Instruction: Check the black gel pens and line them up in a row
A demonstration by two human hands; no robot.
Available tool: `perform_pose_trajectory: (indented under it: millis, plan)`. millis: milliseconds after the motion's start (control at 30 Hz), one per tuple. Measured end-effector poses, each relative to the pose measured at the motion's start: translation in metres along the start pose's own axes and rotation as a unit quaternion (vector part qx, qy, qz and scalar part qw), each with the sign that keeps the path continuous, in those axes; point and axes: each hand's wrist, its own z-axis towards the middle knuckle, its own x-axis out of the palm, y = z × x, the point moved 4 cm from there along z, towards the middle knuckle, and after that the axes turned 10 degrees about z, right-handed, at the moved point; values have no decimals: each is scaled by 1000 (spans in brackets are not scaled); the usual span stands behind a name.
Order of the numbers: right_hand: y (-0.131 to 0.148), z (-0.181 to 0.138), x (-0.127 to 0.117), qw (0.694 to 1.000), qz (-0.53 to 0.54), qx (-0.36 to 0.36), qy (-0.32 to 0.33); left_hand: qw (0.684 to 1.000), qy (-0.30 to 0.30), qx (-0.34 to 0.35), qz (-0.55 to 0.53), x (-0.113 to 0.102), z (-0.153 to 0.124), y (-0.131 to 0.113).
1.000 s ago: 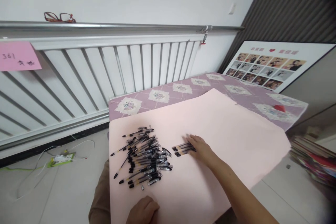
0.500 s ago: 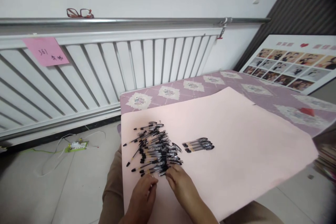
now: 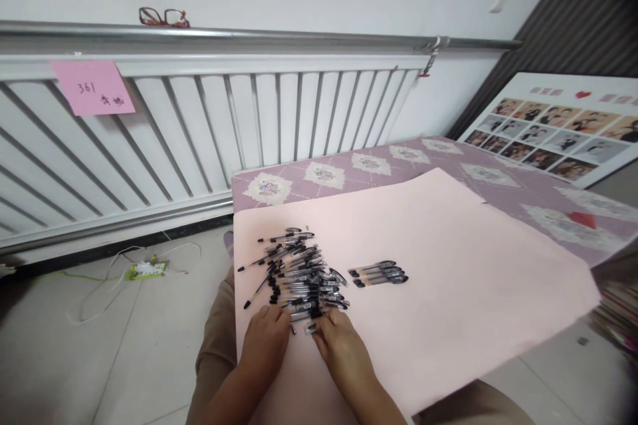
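A heap of several black-capped clear pens (image 3: 298, 275) lies on a large pink sheet of paper (image 3: 448, 279). Three pens (image 3: 379, 273) lie side by side in a neat row to the right of the heap. My left hand (image 3: 264, 342) and my right hand (image 3: 337, 345) rest at the near edge of the heap, knuckles up, fingers curled onto the nearest pens. A small pen part (image 3: 312, 328) lies between the two hands. What the fingertips pinch is hidden.
The paper covers a low table with a purple patterned cloth (image 3: 379, 166). A white radiator (image 3: 209, 126) stands behind, bearing a pink note (image 3: 93, 87) and red glasses (image 3: 163, 16). A photo board (image 3: 558, 133) leans at right; a power strip (image 3: 145, 270) lies on the floor.
My right hand left the three-pen row and came back to the near edge of the heap. My left hand moved up to the heap. The view shifted left.
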Motion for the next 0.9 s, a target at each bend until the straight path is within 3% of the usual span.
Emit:
perform_pose_trajectory:
  millis: [600, 900]
  plan:
    - [-10, -9, -3, 998, 47, 1, -39, 1000, 10, -18, -4, -1, -4, -1]
    - [-8, -10, -5, 996, 77, -1, -45, 990, -6, -58, -125, -11, -14, 15]
